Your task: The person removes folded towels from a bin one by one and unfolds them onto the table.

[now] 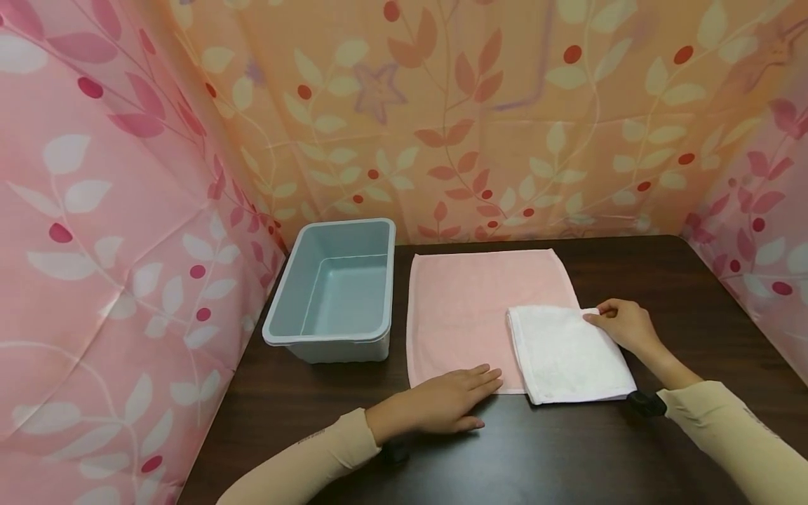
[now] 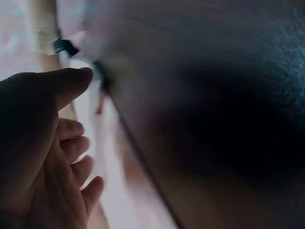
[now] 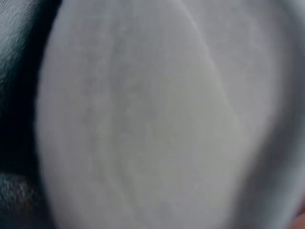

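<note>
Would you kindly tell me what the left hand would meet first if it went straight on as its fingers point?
Over the flat pink rectangular cloth, the left hand would probably meet the left edge of the folded, square white towel first; the hand's height is unclear, so it might pass above.

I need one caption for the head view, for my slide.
Right hand pinching a white towel partly over a pink towel, left hand at the latter's near edge, bin at left.

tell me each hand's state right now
Left hand: open, holding nothing.
Right hand: closed, pinching the folded, four-sided white cloth towel at a corner.
</note>
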{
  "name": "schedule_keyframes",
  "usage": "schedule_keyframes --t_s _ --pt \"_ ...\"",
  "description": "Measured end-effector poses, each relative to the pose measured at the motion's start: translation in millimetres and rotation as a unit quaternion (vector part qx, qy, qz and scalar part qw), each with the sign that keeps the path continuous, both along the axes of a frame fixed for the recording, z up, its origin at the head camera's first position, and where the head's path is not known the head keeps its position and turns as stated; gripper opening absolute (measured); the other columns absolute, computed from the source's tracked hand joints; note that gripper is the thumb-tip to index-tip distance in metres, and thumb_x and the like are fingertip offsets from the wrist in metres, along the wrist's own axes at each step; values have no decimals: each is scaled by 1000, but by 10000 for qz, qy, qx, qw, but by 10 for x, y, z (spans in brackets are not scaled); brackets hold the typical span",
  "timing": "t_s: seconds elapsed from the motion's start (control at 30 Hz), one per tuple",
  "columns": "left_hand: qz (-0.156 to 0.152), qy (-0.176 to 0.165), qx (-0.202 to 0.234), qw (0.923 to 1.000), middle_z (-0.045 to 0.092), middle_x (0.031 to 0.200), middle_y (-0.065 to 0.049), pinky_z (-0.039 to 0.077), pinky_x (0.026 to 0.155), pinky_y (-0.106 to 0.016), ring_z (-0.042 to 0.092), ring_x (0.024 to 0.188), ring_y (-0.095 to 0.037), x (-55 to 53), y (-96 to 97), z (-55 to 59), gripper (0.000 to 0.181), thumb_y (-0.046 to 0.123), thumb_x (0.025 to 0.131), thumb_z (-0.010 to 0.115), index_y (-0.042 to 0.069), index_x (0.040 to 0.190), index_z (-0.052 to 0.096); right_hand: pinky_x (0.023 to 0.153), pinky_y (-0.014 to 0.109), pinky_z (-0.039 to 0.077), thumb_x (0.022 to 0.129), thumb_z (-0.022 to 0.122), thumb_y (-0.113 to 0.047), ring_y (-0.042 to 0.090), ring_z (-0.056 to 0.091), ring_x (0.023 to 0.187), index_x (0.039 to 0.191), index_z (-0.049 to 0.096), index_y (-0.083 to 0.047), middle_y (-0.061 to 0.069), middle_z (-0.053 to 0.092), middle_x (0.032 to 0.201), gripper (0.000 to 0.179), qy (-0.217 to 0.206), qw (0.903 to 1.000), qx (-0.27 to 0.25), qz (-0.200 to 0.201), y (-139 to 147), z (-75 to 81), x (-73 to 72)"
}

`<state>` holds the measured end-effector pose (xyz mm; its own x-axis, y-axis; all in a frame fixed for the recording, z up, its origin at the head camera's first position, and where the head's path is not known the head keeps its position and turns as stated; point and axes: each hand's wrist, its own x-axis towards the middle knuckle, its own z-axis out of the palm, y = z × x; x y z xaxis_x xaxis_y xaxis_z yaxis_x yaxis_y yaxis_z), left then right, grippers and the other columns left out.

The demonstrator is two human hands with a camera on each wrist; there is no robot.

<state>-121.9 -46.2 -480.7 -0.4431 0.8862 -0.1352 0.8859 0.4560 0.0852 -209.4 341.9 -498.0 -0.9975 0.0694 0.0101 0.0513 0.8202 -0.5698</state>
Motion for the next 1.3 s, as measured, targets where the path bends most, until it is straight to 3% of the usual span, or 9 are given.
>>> schedule_keyframes --t_s 0.3,0.47,0.57,0.67,0.77,0.87,0.97,1.13,1.3 --pt "22 301 -406 9987 14 169 0 24 125 -30 15 156 -17 -38 141 -266 77 60 101 35 14 160 16 56 27 46 91 69 -38 28 64 74 106 66 10 26 70 90 49 114 9999 4 -35 12 -21 15" --pt "68 311 -481 9983 12 169 1 23 125 -30 14 156 -16 -35 159 -304 79 63 100 33 15 160 14 67 39 48 91 71 -29 36 63 85 112 65 7 27 68 98 42 996 9949 152 -14 -62 58 103" --pt "65 275 -483 9984 12 169 1 22 125 -30 14 157 -16 -37 161 -300 79 62 100 33 15 160 13 76 39 44 86 77 -18 35 61 91 113 67 3 21 67 100 35 1911 9808 244 309 -194 149 183" --pt "100 213 -495 9985 11 169 1 22 125 -30 13 157 -16 -36 157 -286 80 62 100 34 14 160 13 80 21 46 76 83 -7 23 63 88 106 73 -5 9 71 95 32 2575 9590 74 1184 -372 210 271" --pt "136 165 -495 9985 12 169 1 23 125 -30 14 156 -16 -37 155 -265 80 62 100 35 14 160 14 77 7 45 70 86 -3 8 65 81 100 75 -12 -3 72 89 33 2612 9340 -380 2410 -550 192 397" --pt "134 144 -490 9986 13 169 1 23 125 -31 15 156 -17 -35 155 -254 80 62 100 36 14 160 15 75 9 46 71 86 -5 3 63 78 97 75 -16 -7 71 87 30 2376 9054 -828 3420 -710 102 535" --pt "125 172 -499 9985 13 169 1 23 125 -31 15 156 -17 -37 158 -256 80 62 100 36 14 160 15 74 13 45 69 88 -11 4 60 77 92 73 -19 -8 68 87 29 2295 8829 -921 3993 -828 -18 638" --pt "127 217 -503 9984 15 168 0 25 125 -31 16 156 -17 -39 159 -252 80 62 100 36 14 160 16 75 12 39 60 94 -27 1 51 81 90 67 -23 -12 61 90 40 2444 8782 -350 4097 -903 -169 720" --pt "113 227 -485 9985 16 168 0 25 124 -31 17 156 -17 -34 158 -255 79 62 100 37 13 159 17 74 12 37 60 93 -24 -1 47 81 89 64 -24 -15 57 90 41 2594 8788 230 3999 -917 -195 739"
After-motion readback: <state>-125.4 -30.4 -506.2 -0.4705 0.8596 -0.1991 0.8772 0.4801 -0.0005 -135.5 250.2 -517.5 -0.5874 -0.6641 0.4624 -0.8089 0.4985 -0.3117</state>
